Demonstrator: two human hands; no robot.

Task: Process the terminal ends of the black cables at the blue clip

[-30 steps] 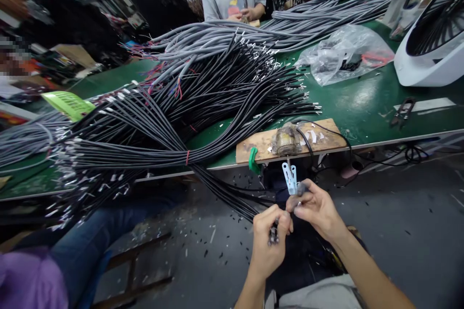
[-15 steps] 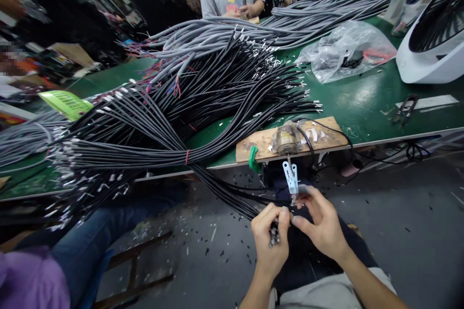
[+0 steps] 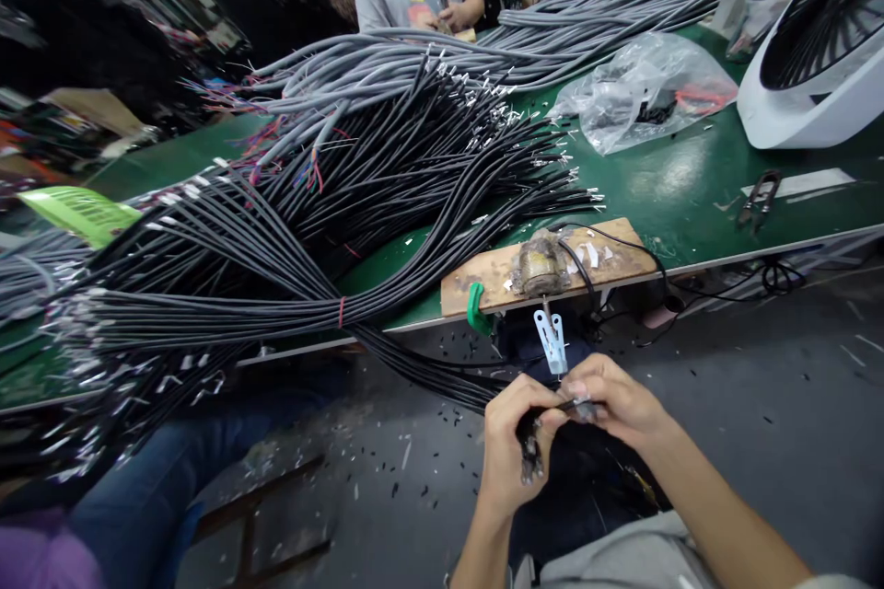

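**Black cables (image 3: 428, 375) drawn off the table (image 3: 673, 189)**

In the head view, the cables' ends are bunched inside the curled left hand (image 3: 509, 451), presumably so they stay together. One cable end (image 3: 575, 405) is pinched by the right hand (image 3: 625, 400), fingertips closed, just below the blue clip (image 3: 551, 345). The wooden board (image 3: 473, 281) is apparently steadied by a green clamp (image 3: 475, 308).

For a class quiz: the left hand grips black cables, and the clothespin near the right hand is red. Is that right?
Not red: the head view shows the clothespin near the right hand is light blue. The left hand does grip black cables.
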